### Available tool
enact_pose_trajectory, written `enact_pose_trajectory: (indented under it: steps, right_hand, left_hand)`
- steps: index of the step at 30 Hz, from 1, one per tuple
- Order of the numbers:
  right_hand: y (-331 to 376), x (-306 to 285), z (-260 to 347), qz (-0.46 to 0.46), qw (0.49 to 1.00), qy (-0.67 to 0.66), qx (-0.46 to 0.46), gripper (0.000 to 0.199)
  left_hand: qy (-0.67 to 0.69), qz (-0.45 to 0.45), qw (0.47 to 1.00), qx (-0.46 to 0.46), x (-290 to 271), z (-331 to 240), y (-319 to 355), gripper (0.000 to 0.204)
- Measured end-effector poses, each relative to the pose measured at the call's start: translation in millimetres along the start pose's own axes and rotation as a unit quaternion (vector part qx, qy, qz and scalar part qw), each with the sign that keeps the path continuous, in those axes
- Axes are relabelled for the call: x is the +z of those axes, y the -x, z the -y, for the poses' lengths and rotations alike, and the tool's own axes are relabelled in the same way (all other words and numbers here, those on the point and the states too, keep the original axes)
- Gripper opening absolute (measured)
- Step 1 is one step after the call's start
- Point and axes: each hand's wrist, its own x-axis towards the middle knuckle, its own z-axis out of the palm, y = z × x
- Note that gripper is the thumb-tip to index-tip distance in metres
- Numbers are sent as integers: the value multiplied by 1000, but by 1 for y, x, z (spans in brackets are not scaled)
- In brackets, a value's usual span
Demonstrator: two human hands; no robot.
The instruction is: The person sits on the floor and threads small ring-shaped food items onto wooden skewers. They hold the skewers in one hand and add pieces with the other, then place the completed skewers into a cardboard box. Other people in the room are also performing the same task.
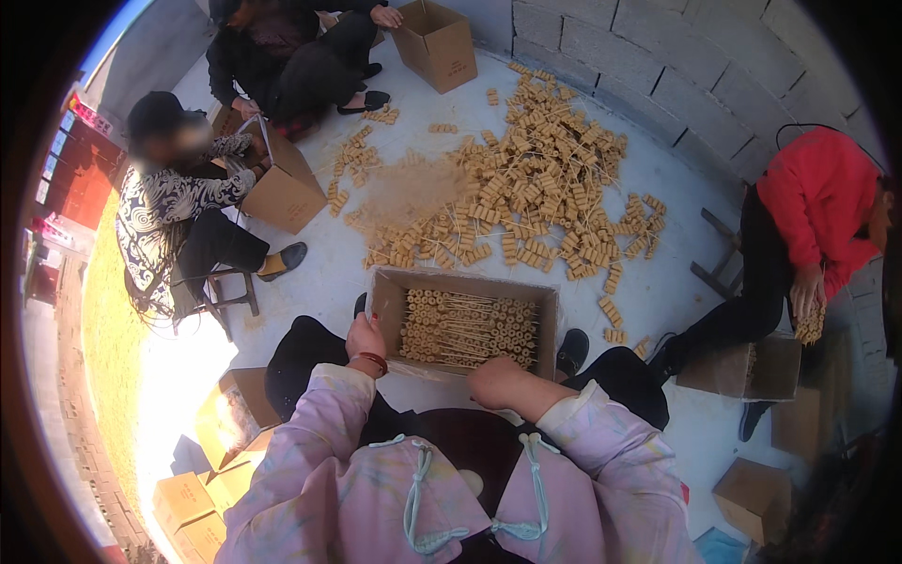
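Note:
An open cardboard box [462, 279] stands between my knees. Inside lie skewers [470, 324], thin sticks threaded with tan ring-shaped pieces, packed in rows with the ringed ends at both sides and the sticks across the middle. My left hand [365, 338], a red band at its wrist, is closed on the box's left wall with the thumb near the top edge. My right hand [501, 381] is bent inward at the box's near wall, toward its right half. Its fingers are hidden from view, so what they hold does not show.
Beyond the box spreads a large heap of loose skewers [554, 179]. Two people sit at the left and back, with a cardboard box [287, 188] and another box [435, 52]. A person in red [817, 197] bends over a box at right. More cartons [193, 508] stand lower left.

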Motion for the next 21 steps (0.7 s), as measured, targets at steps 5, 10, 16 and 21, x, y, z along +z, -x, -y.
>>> enact_pose_trajectory:
  steps: [5, 10, 16, 21]
  right_hand:
    - [-2, 3, -4, -11, 1000, -2, -3, 19]
    - [-6, 7, -6, 3, 1000, -9, 2, 19]
    - [-12, 8, -10, 22, 1000, -20, -2, 21]
    - [-11, 3, -10, 34, 999, -38, 5, 22]
  left_hand:
    - [34, -3, 999, 8, 14, 12, -9, 33]
    - [42, 11, 999, 10, 22, 24, -14, 43]
    - [118, 50, 992, 21, 24, 28, -19, 38]
    - [126, 61, 990, 22, 21, 26, -17, 41]
